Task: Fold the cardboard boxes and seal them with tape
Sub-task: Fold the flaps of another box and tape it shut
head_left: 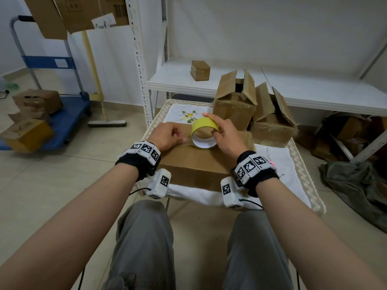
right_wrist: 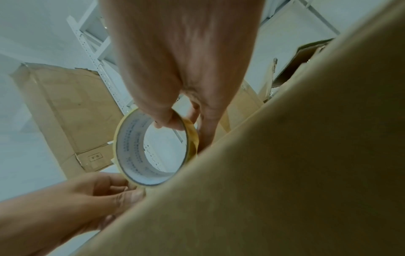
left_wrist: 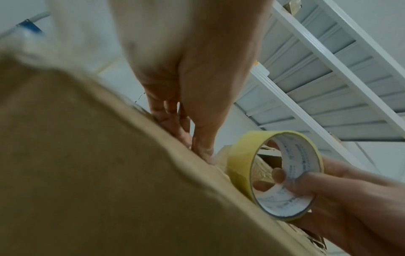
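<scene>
box (left_wrist: pixel 87 155) blurred, tape end unclear

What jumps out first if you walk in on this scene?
The bright yellow tape roll, gripped by the right hand over a closed cardboard box on the small table. The left hand presses its fingertips on the box top beside the roll. Behind stand two open boxes, flaps up.
</scene>
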Action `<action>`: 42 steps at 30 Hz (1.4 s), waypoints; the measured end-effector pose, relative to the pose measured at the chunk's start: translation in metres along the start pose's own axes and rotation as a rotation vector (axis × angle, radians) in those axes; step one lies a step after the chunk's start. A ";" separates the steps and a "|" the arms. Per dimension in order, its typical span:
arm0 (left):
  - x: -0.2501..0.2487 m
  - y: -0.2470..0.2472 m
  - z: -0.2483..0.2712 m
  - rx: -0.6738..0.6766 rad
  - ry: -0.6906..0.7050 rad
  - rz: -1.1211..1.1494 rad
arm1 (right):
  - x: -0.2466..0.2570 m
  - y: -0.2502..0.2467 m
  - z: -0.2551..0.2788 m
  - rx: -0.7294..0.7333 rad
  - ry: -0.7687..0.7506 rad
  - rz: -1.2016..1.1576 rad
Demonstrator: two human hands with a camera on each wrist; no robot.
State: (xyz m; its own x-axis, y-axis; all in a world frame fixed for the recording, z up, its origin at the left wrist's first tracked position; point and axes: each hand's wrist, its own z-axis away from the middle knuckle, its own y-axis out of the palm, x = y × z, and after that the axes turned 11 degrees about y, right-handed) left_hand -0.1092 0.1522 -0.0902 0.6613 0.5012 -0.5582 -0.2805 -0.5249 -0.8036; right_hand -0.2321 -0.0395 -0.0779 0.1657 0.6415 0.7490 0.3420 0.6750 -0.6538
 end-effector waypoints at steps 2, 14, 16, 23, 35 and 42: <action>0.000 0.001 0.001 0.012 0.019 -0.018 | 0.000 -0.002 0.001 -0.040 -0.005 0.006; -0.004 0.018 0.007 0.103 0.118 -0.246 | -0.002 -0.020 0.003 0.009 0.029 0.103; -0.009 0.020 0.005 0.115 0.118 -0.254 | -0.006 -0.023 0.004 0.067 0.075 0.072; -0.024 0.017 0.006 -0.033 0.186 -0.052 | -0.012 -0.020 0.014 0.131 0.144 -0.065; -0.024 0.023 0.000 -0.040 0.259 -0.079 | -0.016 -0.013 0.013 0.179 0.041 -0.139; -0.014 0.021 0.010 0.045 0.245 -0.106 | -0.023 -0.012 0.010 0.031 0.111 -0.117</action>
State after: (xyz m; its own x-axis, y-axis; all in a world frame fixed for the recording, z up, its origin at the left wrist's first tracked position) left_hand -0.1319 0.1409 -0.1016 0.8358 0.3674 -0.4080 -0.2274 -0.4449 -0.8663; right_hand -0.2492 -0.0584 -0.0880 0.2278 0.5148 0.8265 0.3365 0.7549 -0.5629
